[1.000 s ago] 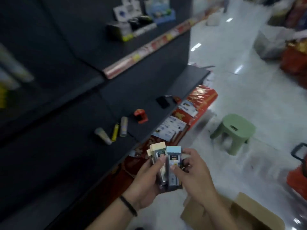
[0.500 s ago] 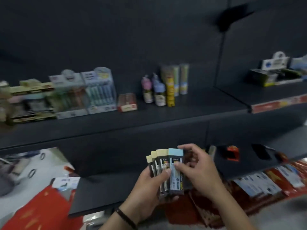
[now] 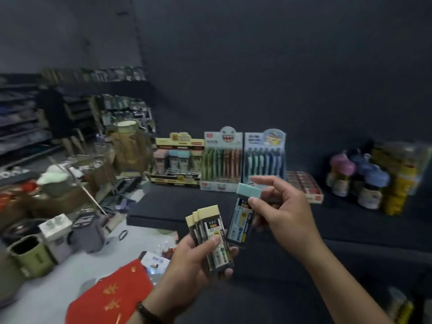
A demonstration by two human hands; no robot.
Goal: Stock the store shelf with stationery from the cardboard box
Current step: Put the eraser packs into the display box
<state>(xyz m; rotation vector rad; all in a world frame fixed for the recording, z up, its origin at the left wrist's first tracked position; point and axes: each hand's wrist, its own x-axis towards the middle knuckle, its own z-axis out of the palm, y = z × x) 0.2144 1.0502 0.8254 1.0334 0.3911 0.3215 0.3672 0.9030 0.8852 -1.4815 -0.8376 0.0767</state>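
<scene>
My left hand [image 3: 194,258] grips a fanned stack of three cream-topped erasers [image 3: 210,232] in dark sleeves. My right hand [image 3: 285,213] pinches a single blue-topped eraser [image 3: 243,218], held just right of the stack and apart from it. Both hover in front of the dark shelf [image 3: 350,220]. On the shelf behind stand an eraser display box [image 3: 177,160], two pen display boxes [image 3: 222,160] [image 3: 265,157] and a red flat box [image 3: 306,185]. The cardboard box is out of view.
Small bottles with coloured caps [image 3: 360,181] and yellow tubes [image 3: 397,183] crowd the shelf at right. Left of the shelf end, the floor holds bags, boxes [image 3: 55,225] and an olive bin [image 3: 30,258]. A red package [image 3: 109,298] lies below my left wrist. A person stands far left.
My view swung left along the shelf. My right hand pulled the blue-topped eraser out of the stack and lifted it to the right; the left hand keeps the cream-topped ones.
</scene>
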